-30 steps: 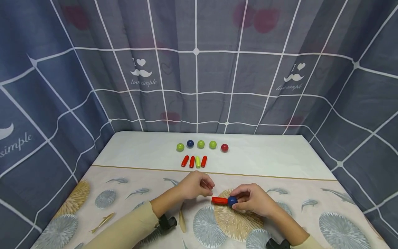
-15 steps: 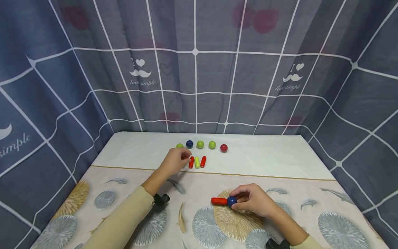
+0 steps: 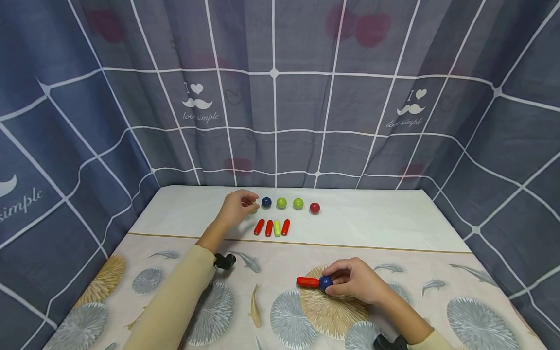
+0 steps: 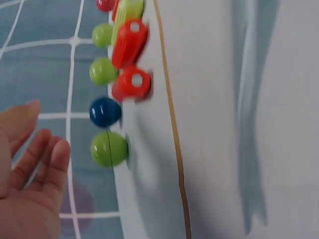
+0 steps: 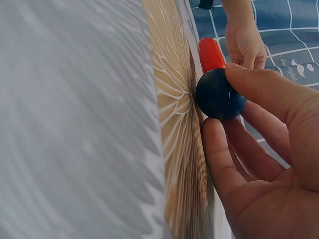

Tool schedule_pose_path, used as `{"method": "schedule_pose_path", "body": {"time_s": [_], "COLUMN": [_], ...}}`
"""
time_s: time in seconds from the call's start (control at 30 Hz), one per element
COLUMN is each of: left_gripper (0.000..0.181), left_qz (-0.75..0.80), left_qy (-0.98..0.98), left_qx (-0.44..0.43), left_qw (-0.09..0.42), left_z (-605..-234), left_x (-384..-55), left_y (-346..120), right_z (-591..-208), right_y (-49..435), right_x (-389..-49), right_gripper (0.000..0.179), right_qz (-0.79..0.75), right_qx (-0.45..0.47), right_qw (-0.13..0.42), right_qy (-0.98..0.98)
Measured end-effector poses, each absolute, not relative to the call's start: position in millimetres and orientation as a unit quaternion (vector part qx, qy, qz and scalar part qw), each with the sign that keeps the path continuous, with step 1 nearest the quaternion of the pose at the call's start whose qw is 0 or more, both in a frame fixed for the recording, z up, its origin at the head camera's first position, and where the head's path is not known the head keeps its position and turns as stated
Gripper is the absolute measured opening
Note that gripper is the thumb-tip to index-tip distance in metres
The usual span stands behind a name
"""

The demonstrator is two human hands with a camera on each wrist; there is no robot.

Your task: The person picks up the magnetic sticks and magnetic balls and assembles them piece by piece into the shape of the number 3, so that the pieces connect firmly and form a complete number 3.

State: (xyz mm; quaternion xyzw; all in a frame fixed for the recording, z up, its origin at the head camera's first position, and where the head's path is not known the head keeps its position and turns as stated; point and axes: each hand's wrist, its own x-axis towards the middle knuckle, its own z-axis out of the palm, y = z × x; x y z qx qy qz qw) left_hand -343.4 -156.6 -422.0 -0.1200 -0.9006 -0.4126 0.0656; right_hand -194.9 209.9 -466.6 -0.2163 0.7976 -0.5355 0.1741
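My right hand [image 3: 360,284] pinches a dark blue ball [image 5: 214,94] between thumb and fingers, low over the patterned cloth. A red ridged stick [image 3: 307,282] extends leftward from that ball, end against it. At the back, my left hand [image 3: 234,209] hovers by the leftmost green ball [image 4: 108,149], mostly covering it in the head view. In the left wrist view a gap shows between that ball and the loosely bent fingers [image 4: 59,154], which hold nothing.
Right of the left hand, a blue ball [image 3: 266,202], two green balls [image 3: 281,203] and a red ball [image 3: 314,208] form a row. Before them lie three red sticks [image 3: 259,227] and a yellow-green stick [image 3: 277,228]. A grid-patterned curtain [image 3: 302,102] encloses the back and sides.
My left hand has left the red stick's side, passed over the leftmost small sticks and reached the leftmost green ball. The right hand keeps its hold on the blue ball, unmoved.
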Motion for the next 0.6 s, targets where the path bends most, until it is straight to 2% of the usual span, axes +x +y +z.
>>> {"method": "schedule_pose_path", "body": {"time_s": [0.6], "left_gripper": [0.034], "left_qz": [-0.433], "left_qy": [-0.891], "left_qx": [-0.128], "left_qw": [0.046], "left_z": [-443], "left_x": [-372], "left_y": [-176], "right_z": [-461], "right_y": [209], "right_x": [-194], "right_gripper": [0.036], "right_qz": [-0.541], "right_qx": [-0.212], "right_qw": [0.181], "right_qy": [0.793]}}
